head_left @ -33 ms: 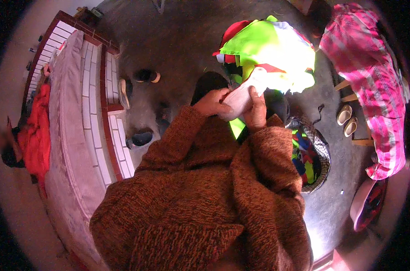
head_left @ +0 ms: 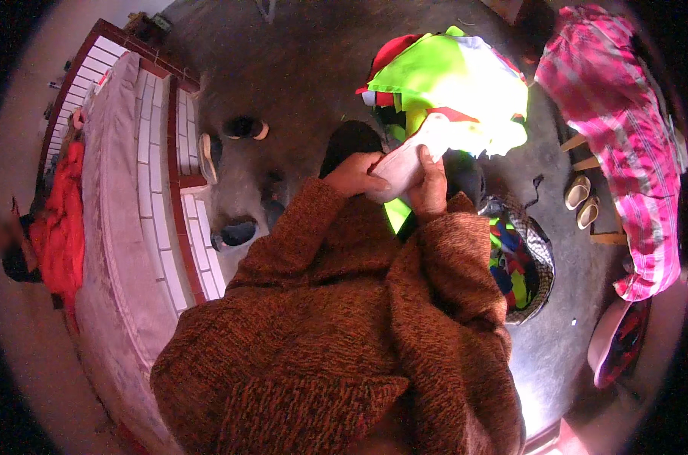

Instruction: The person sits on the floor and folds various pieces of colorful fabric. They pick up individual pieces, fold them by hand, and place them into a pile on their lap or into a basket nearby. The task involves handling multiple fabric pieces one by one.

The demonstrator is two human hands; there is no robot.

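Between my hands is a pale pinkish-white, flat, elongated piece (head_left: pixel 402 167) with rounded edges, shaped like an insole; its far end is washed out by sunlight. My left hand (head_left: pixel 356 174) pinches its near left edge, thumb on top. My right hand (head_left: pixel 430 186) grips its right side, thumb laid along the upper face; the fingers underneath are hidden. Just beyond it sits a heap of cloth pieces (head_left: pixel 412 76) in neon yellow-green, red and white, partly overexposed. A neon strip (head_left: pixel 397 214) shows below the held piece, near my lap.
A checked bag (head_left: pixel 543 282) of colourful scraps stands at my right. Farther right are pink plaid cloth (head_left: pixel 625 144), light slippers (head_left: pixel 578 192) and a pink basin (head_left: pixel 606 345). Leftward, dark shoes (head_left: pixel 238 232) lie beside a tiled ledge (head_left: pixel 150 152); a person in red (head_left: pixel 59 220) is beyond.
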